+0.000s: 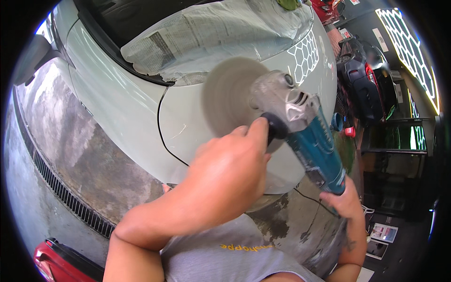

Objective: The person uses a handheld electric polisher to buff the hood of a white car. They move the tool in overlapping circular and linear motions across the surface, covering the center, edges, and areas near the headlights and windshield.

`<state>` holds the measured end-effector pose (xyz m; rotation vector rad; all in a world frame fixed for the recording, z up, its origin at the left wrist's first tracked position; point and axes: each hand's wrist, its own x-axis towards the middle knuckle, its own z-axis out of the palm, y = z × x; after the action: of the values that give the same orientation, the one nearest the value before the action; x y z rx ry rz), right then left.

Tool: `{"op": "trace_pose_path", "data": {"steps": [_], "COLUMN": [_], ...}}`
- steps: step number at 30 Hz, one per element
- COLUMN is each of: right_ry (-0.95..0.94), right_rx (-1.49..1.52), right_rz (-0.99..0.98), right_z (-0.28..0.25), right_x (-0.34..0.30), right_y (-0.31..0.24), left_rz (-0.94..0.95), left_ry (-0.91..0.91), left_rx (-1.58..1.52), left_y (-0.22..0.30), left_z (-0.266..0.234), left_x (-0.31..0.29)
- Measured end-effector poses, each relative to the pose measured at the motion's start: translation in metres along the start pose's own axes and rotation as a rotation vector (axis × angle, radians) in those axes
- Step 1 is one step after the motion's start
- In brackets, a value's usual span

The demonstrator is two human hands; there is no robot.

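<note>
My left hand is closed around the black side handle of a polisher. The machine has a teal body and a grey metal head. My right hand wraps round its rear end, with the fingers partly hidden. A round pad, smeared by motion, is at the head, over the front corner of a pale car. Whether the pad's whole face touches the paint I cannot tell. Newspaper and thin plastic sheeting cover the car just beyond the pad.
A dark cord hangs below the polisher. A floor drain grate runs along the left. A red car shows at lower left, a dark car at right. A blue bucket and red container stand nearby. A green cloth lies at the top.
</note>
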<state>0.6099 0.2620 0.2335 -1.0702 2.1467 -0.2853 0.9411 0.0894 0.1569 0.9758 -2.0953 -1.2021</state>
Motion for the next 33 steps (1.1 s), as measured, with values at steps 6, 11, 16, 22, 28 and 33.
{"op": "trace_pose_path", "data": {"steps": [6, 11, 16, 22, 28, 33], "right_ry": [-0.008, 0.071, 0.145, 0.207, 0.134, 0.114], "right_rx": [0.021, -0.022, 0.054, 0.137, 0.253, 0.414], "right_rz": [0.022, 0.009, -0.014, 0.062, 0.120, 0.206], "right_z": [0.024, -0.016, -0.052, -0.085, -0.055, 0.020], "right_x": [-0.009, 0.019, 0.084, 0.151, 0.113, 0.034], "right_y": [-0.011, 0.021, 0.069, 0.100, 0.150, 0.171], "left_rz": [-0.056, 0.007, 0.269, 0.186, 0.195, 0.208], "left_ry": [-0.006, -0.017, 0.125, 0.072, -0.064, -0.144], "left_rx": [0.054, -0.012, -0.125, -0.078, -0.050, -0.037], "left_y": [0.000, 0.000, -0.008, 0.003, 0.011, 0.008], "left_z": [-0.031, 0.015, 0.086, 0.129, 0.140, 0.124], "left_x": [-0.025, 0.021, 0.130, 0.256, 0.225, 0.137]}}
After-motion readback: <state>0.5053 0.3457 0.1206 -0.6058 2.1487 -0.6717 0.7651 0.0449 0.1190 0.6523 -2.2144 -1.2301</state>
